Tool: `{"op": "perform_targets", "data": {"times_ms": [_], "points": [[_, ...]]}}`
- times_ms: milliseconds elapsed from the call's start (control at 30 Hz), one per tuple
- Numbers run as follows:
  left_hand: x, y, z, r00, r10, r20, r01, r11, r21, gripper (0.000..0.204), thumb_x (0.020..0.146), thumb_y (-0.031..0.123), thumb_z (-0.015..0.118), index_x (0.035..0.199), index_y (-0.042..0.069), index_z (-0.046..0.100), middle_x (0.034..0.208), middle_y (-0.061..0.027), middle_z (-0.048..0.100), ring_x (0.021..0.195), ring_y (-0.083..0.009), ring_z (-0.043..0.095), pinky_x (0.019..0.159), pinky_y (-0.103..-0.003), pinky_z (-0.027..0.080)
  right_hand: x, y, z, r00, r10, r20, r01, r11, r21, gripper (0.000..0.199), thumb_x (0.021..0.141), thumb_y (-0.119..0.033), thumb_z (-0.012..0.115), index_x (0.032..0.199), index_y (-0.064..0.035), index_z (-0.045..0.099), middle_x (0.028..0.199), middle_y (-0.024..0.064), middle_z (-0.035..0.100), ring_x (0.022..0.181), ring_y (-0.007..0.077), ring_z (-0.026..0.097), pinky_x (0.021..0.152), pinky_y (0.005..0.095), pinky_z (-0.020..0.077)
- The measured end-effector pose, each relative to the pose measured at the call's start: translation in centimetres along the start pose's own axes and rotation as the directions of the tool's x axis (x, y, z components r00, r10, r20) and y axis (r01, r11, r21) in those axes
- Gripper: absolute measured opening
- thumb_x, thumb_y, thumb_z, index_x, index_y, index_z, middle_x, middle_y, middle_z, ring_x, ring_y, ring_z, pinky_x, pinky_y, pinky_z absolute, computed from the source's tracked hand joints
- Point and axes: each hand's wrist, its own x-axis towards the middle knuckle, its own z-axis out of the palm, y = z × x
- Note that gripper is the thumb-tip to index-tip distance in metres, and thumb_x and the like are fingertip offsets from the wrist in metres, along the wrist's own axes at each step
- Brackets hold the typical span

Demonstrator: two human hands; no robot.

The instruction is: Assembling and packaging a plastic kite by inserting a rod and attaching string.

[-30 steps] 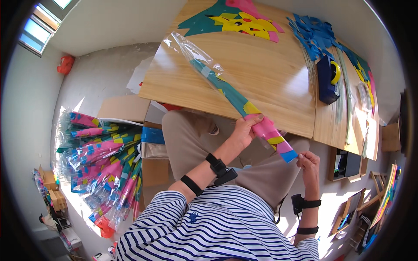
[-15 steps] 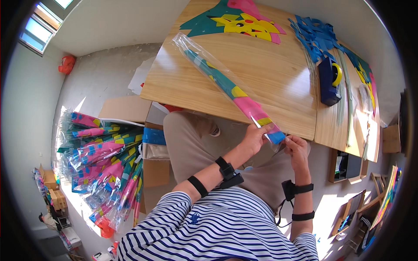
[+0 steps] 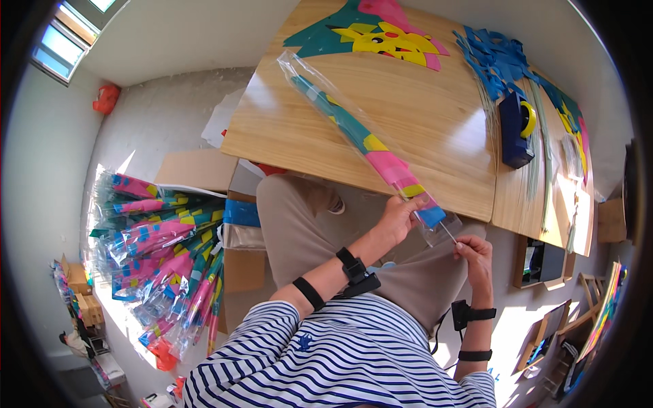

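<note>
Between both hands' fingers (image 3: 408,212) — bagged kite's (image 3: 371,144) end.

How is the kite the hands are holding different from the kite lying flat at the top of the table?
The held kite is rolled into a long thin shape; the flat kite is spread open. The held kite sits inside a clear sleeve, gripped by the left hand, with the right hand at its stick; the flat kite is bare and untouched. Both are teal, pink and yellow, on the table.
</note>
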Motion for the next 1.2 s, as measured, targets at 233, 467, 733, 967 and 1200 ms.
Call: {"op": "perform_targets", "data": {"times_ms": [233, 467, 733, 967, 1200], "points": [[-0.8, 0.8, 0.6, 0.999, -0.034, 0.020, 0.033, 0.999, 0.040, 0.027, 0.092, 0.012, 0.071, 0.116, 0.004, 0.059, 0.110, -0.0098, 0.070, 0.099, -0.0231, 0.071, 0.084, -0.039, 0.062, 1.4, 0.3, 1.0, 1.000, -0.026, 0.010, 0.026, 0.997, 0.068, 0.026, 0.086, -0.006, 0.070, 0.111, 0.0019, 0.069, 0.090, 0.0025, 0.068, 0.077, 0.0101, 0.061, 0.072, 0.0237, 0.0488], [-1.8, 0.7, 1.7, 0.998, -0.049, 0.035, 0.048, 0.999, 0.010, 0.024, 0.094, 0.011, 0.069, 0.114, 0.002, 0.058, 0.110, -0.0135, 0.070, 0.102, -0.0274, 0.071, 0.087, -0.040, 0.061, 4.2, 0.0, 4.3, 0.996, -0.051, 0.079, 0.040, 0.991, 0.131, 0.032, 0.087, -0.009, 0.070, 0.117, 0.0008, 0.067, 0.092, 0.0007, 0.068, 0.080, 0.0085, 0.060, 0.072, 0.0235, 0.0476], [-1.3, 2.5, 0.6, 0.987, 0.151, 0.057, -0.159, 0.970, 0.185, 0.021, 0.092, 0.004, 0.067, 0.111, 0.002, 0.060, 0.101, -0.0096, 0.070, 0.094, -0.0222, 0.071, 0.082, -0.036, 0.061, 5.8, 0.4, 7.6, 0.989, -0.065, 0.134, 0.048, 0.991, 0.127, 0.014, 0.088, -0.007, 0.068, 0.100, -0.0003, 0.070, 0.083, 0.0019, 0.068, 0.073, 0.0090, 0.060, 0.068, 0.0241, 0.0479], [-2.4, 5.4, 1.0, 0.950, 0.273, 0.154, -0.313, 0.809, 0.498, 0.022, 0.089, 0.001, 0.067, 0.111, 0.000, 0.061, 0.096, -0.0086, 0.070, 0.087, -0.0188, 0.071, 0.076, -0.033, 0.060, 6.6, 0.6, 10.3, 0.991, -0.028, 0.133, 0.006, 0.986, 0.166, 0.009, 0.088, -0.003, 0.068, 0.097, -0.0008, 0.069, 0.081, 0.0031, 0.068, 0.069, 0.0099, 0.060, 0.065, 0.0237, 0.0483], [0.3, 11.5, 0.8, 0.967, 0.162, 0.195, -0.245, 0.790, 0.562, 0.032, 0.084, 0.003, 0.072, 0.113, -0.002, 0.059, 0.089, -0.0089, 0.069, 0.080, -0.0179, 0.070, 0.070, -0.030, 0.057, 9.3, -0.5, 13.7, 0.992, 0.069, 0.101, -0.084, 0.985, 0.153, 0.009, 0.092, -0.008, 0.067, 0.097, -0.0016, 0.069, 0.079, 0.0045, 0.069, 0.068, 0.0108, 0.063, 0.063, 0.0235, 0.0501]]}}
